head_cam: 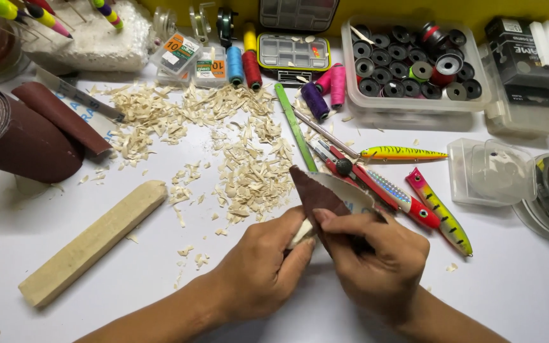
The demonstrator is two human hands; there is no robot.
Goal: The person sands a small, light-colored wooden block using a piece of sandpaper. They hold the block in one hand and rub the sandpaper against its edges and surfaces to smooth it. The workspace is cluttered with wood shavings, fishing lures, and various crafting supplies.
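Observation:
My left hand (pixel 258 270) grips a small pale carved wood piece (pixel 301 235) near the front middle of the white table. My right hand (pixel 376 254) pinches a folded sheet of dark brown sandpaper (pixel 316 190) wrapped over that piece; the paper's pale back shows at its right side. Most of the wood piece is hidden by my fingers and the sandpaper. A long pale wood block (pixel 93 241) lies diagonally to the left. Wood shavings (pixel 236 152) are scattered across the middle of the table.
Sandpaper rolls (pixel 30 136) lie at left. Painted fishing lures (pixel 440 209), red-handled pliers (pixel 366 181) and a green file (pixel 295 124) lie right of centre. Thread spools (pixel 322 92), tackle boxes (pixel 293 54) and a clear tub of dark spools (pixel 414 67) line the back.

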